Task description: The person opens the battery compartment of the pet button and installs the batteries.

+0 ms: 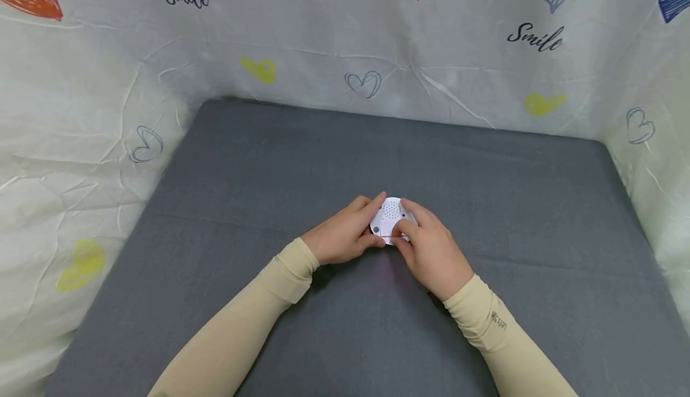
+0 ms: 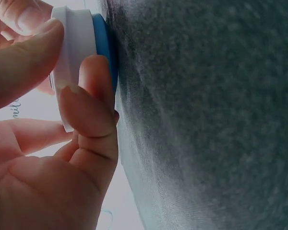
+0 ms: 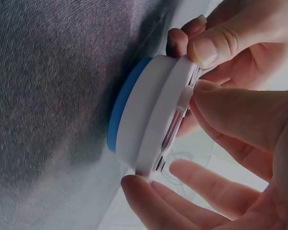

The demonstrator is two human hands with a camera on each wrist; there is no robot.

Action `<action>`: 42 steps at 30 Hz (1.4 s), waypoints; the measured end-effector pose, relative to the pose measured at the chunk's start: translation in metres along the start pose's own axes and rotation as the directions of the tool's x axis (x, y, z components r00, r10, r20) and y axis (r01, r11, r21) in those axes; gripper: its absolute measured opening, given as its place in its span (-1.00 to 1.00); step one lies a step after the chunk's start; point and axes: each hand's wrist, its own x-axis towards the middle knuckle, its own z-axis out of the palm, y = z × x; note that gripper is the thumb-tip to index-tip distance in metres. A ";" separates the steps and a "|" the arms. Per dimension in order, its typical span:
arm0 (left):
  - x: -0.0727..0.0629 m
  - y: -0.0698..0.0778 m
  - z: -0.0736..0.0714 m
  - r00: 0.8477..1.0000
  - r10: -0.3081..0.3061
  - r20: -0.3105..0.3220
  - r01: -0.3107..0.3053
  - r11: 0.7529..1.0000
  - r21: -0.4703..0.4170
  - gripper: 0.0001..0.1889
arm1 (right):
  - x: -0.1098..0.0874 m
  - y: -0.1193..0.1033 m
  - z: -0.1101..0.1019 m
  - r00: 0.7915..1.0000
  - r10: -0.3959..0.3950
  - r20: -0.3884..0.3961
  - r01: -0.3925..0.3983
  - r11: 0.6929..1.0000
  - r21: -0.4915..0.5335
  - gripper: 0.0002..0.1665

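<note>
A round white device (image 1: 392, 210) with a blue underside (image 3: 126, 105) is held low over the grey cloth, its face with small holes turned up. My left hand (image 1: 347, 235) grips its left rim between thumb and fingers. From the right, my right hand (image 1: 433, 253) has thumb and curled forefinger at the near edge, while another finger rests on the far rim. In the right wrist view, a narrow reddish slot (image 3: 173, 128) shows beside a small white piece (image 3: 185, 97) under the right thumb. Fingers hide part of the near edge.
A grey cloth-covered table (image 1: 269, 163) spreads around both hands. White sheeting (image 1: 323, 44) printed with hearts and "Smile" hangs behind the table and along its sides.
</note>
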 end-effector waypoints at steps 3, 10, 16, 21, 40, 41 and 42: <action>0.000 -0.001 -0.001 1.000 0.011 0.014 -0.011 1.000 -0.001 -0.05 | 0.000 0.002 -0.001 1.000 0.020 0.013 -0.021 1.000 0.022 -0.82; -0.001 -0.008 -0.007 0.997 0.050 0.056 -0.050 0.999 0.002 -0.05 | 0.001 0.006 -0.004 0.989 0.135 0.068 -0.141 0.985 0.100 -0.85; -0.001 -0.010 -0.009 0.995 0.080 0.061 -0.081 0.996 0.020 -0.06 | 0.001 0.008 -0.002 0.983 0.162 0.081 -0.173 0.974 0.144 -0.80; -0.002 -0.006 -0.009 0.995 0.074 0.071 -0.076 0.997 0.026 -0.06 | 0.001 0.008 0.001 0.986 0.154 0.070 -0.164 0.971 0.174 -0.74; -0.001 -0.001 -0.010 0.999 0.008 0.050 -0.006 0.999 -0.036 -0.04 | 0.005 0.017 -0.002 0.932 0.326 0.162 -0.354 0.913 0.203 -0.23; -0.001 -0.002 -0.011 0.999 -0.001 0.051 0.003 0.999 -0.041 -0.04 | 0.004 0.018 -0.004 0.923 0.339 0.182 -0.372 0.905 0.204 -0.22; -0.001 -0.003 -0.010 0.999 -0.008 0.051 0.010 0.999 -0.044 -0.03 | 0.004 0.020 -0.005 0.915 0.351 0.200 -0.389 0.898 0.206 -0.24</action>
